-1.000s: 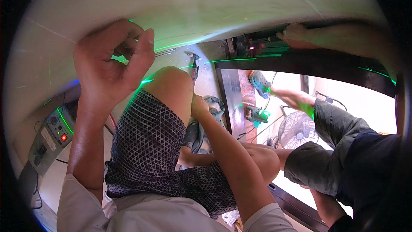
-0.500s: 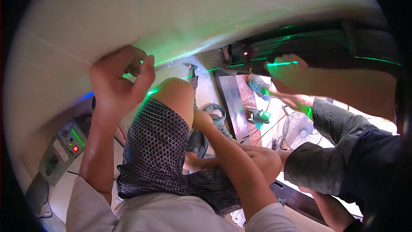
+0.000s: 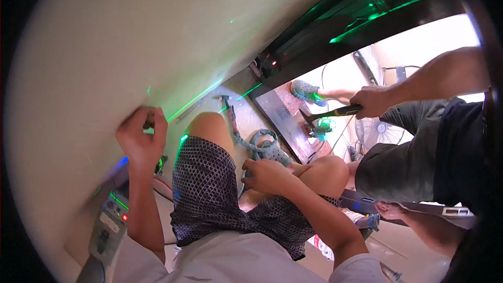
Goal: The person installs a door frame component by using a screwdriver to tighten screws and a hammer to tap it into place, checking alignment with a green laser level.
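My left hand (image 3: 141, 139) is raised close to the pale wall (image 3: 105, 63). Its thumb and fingers curl together, and whatever lies between them is hidden. Over my lap, my right hand (image 3: 264, 175) has its fingers bent inward; what they hold, if anything, cannot be made out. Past my bent knee, a hammer (image 3: 231, 115) lies on the floor near the wall. A coiled grey strap or hose (image 3: 257, 143) rests between that hammer and my right hand. To the right, another person's hand (image 3: 374, 102) grips a second hammer (image 3: 338, 112) with a dark handle.
A dark frame (image 3: 314, 36) runs along the wall's edge, crossed by green laser lines. Thin rods (image 3: 189, 110) lie at the wall's foot. A grey box (image 3: 107, 228) with a red light stands at left. A fan (image 3: 381, 132) and a green power tool (image 3: 324, 126) sit beyond the doorway.
The view has turned. My right hand has come up from beside my leg to above my lap. The other person's hand has left the dark frame, and a hammer now shows in it.
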`<state>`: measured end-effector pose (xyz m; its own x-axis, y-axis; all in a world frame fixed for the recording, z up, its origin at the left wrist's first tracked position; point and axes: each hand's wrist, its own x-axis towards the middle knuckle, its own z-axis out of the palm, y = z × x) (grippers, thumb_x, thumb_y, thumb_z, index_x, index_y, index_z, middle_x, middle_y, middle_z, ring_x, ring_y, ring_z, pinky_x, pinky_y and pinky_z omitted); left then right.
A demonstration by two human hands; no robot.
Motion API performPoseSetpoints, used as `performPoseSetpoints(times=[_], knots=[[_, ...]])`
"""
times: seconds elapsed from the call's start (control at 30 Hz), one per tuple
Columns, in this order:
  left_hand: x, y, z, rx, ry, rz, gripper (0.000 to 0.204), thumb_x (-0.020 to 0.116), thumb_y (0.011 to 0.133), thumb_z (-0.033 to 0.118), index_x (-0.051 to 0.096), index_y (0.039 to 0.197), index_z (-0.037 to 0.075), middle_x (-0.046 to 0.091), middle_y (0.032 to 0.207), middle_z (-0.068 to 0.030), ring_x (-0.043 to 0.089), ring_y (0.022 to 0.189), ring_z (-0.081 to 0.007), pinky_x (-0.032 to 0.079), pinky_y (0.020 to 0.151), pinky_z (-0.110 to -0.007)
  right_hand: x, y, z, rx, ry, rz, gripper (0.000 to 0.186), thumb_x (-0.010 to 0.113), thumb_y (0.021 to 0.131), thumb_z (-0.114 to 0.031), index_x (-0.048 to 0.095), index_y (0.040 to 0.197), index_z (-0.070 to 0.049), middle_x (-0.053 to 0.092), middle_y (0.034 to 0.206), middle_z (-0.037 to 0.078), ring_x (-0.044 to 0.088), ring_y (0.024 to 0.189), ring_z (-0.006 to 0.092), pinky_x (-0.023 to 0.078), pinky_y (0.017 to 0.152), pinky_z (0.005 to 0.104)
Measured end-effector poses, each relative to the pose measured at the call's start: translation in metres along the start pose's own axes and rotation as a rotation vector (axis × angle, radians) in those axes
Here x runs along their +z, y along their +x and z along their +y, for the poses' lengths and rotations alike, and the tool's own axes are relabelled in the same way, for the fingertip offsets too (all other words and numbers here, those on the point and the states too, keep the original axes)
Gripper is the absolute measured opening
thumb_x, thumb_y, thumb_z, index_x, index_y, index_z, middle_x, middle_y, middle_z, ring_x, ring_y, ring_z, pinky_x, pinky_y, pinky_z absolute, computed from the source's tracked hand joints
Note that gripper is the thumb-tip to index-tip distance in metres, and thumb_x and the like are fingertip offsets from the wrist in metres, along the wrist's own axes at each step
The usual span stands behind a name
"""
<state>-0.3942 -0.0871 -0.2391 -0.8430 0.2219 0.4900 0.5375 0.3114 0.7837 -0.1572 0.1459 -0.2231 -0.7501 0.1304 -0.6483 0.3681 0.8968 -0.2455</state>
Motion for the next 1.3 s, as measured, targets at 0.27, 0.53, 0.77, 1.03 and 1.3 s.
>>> performPoseSetpoints(times=[0.27, 0.53, 0.77, 1.03, 1.3], knots=[[-0.021, 0.004, 0.003, 0.102, 0.084, 0.011, 0.012, 0.071, 0.089, 0.008, 0.067, 0.080, 0.003, 0.066, 0.066, -0.0090, 0.066, 0.057, -0.0235, 0.054, 0.058, -0.036, 0.002, -0.023, 0.007, 0.077, -0.013, 0.119, 0.048, 0.067, 0.097, -0.037, 0.060, 0.131, -0.004, 0.076, 0.104, 0.023, 0.074, 0.097, 0.0443, 0.057, 0.085, 0.0560], [-0.019, 0.004, -0.008, 0.033, 0.048, 0.005, 0.010, 0.072, 0.087, 0.008, 0.067, 0.079, 0.004, 0.064, 0.062, -0.0072, 0.064, 0.053, -0.0194, 0.052, 0.056, -0.033, -0.038, -0.015, 0.013, 0.059, 0.068, 0.218, 0.050, 0.069, 0.097, -0.040, 0.059, 0.131, -0.005, 0.074, 0.105, 0.025, 0.072, 0.099, 0.0441, 0.057, 0.087, 0.0537], [-0.012, 0.001, -0.010, 0.039, -0.019, 0.027, 0.021, 0.069, 0.095, 0.009, 0.063, 0.078, 0.000, 0.056, 0.061, -0.0037, 0.052, 0.054, -0.0102, 0.044, 0.053, -0.028, -0.055, -0.026, 0.016, 0.056, 0.075, 0.251, 0.045, 0.070, 0.096, -0.036, 0.062, 0.128, -0.005, 0.074, 0.105, 0.022, 0.073, 0.099, 0.0424, 0.057, 0.087, 0.0528], [-0.011, -0.001, -0.019, 0.071, 0.060, 0.024, 0.019, 0.069, 0.096, 0.011, 0.066, 0.081, 0.000, 0.058, 0.061, -0.0062, 0.055, 0.054, -0.0135, 0.047, 0.053, -0.030, -0.091, -0.034, 0.010, 0.011, 0.121, 0.299, 0.050, 0.071, 0.096, -0.033, 0.060, 0.137, -0.008, 0.075, 0.110, 0.021, 0.072, 0.103, 0.0419, 0.056, 0.088, 0.0525], [-0.009, -0.010, -0.023, -0.072, -0.007, -0.059, 0.018, 0.062, 0.105, 0.014, 0.070, 0.109, -0.001, 0.069, 0.091, -0.0083, 0.066, 0.071, -0.0149, 0.053, 0.066, -0.030, -0.089, -0.034, 0.042, 0.032, 0.029, 0.120, 0.045, 0.070, 0.093, -0.032, 0.061, 0.129, -0.006, 0.074, 0.097, 0.024, 0.073, 0.094, 0.0444, 0.056, 0.083, 0.0553]])
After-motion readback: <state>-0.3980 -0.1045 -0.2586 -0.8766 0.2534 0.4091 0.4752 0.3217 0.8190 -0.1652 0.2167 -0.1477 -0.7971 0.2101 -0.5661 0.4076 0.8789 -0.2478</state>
